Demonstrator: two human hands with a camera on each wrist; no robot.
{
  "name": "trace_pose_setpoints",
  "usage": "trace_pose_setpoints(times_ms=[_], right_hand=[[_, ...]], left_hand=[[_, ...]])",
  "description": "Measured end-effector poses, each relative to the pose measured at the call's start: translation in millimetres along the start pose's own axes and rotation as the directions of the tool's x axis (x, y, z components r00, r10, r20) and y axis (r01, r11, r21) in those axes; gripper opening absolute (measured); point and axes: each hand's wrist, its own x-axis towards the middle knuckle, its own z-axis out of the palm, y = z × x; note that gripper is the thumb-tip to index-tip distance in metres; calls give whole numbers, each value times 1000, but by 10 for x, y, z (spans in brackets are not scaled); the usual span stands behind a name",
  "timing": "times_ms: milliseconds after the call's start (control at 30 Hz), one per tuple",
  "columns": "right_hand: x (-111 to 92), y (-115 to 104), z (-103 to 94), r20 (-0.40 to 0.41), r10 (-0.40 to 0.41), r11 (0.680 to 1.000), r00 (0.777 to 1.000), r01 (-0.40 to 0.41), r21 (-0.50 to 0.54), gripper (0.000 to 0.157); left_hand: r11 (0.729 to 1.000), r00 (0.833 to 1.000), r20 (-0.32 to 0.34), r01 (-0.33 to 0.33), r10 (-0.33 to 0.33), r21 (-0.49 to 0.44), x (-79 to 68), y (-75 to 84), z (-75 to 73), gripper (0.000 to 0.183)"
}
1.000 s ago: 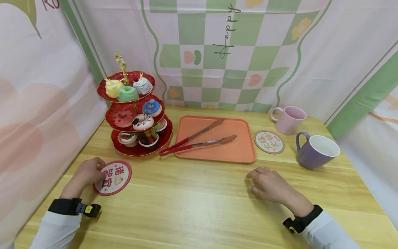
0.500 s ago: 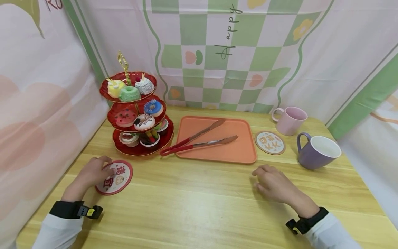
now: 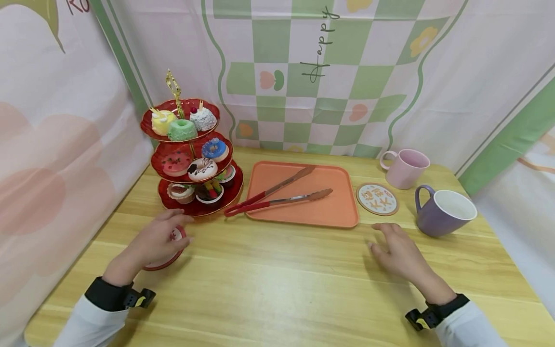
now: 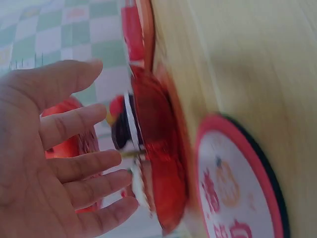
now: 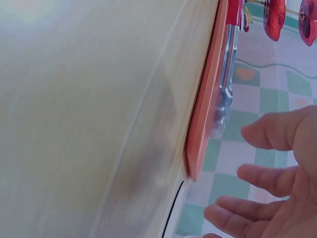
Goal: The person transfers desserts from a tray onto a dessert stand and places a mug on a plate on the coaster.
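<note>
My left hand (image 3: 158, 241) hovers over a round red-rimmed coaster (image 4: 233, 183), fingers spread with nothing in them; in the head view it covers much of the coaster. Just beyond its fingertips stands a three-tier red cake stand (image 3: 234, 193) bearing toy cakes, doughnuts and cupcakes. On the right, my right hand (image 3: 399, 253) is held above the table with relaxed, parted fingers and no object. Ahead of it lie a brown-rimmed coaster (image 3: 377, 199) and an orange tray (image 3: 299, 214). Red-handled tongs (image 3: 256, 206) lie across the tray, their handle end past its left edge.
A pink mug (image 3: 405, 169) stands at the back right, with a larger purple mug (image 3: 438, 217) nearer the right edge. Patterned cloth (image 3: 299, 115) hangs behind the wooden table (image 3: 277, 279) and along both sides.
My left hand has moved right and forward, off the coaster's left side toward the cake stand. My right hand has shifted to the right, its fingers opening. Tongs and tray stay put.
</note>
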Motion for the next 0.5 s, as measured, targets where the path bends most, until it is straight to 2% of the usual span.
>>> trace_pose_setpoints(times_ms=[200,333,400,467,500], right_hand=[[-19,95,-56,-83,117,992,990,-112,57,52],[-24,169,-84,-182,180,981,967,-163,102,51],[-20,205,-84,-269,218,973,938,-187,136,49],[-10,244,-75,-373,259,963,891,-206,174,46],[-1,265,-71,-427,282,956,859,-218,195,45]], left_hand=[[998,998,12,-60,60,12,41,184,29,40],[996,996,9,-87,87,-24,55,327,43,41],[995,995,20,-93,93,-34,56,396,56,40],[995,995,36,-94,95,-39,57,458,73,38],[995,994,44,-95,97,-37,58,485,82,38]])
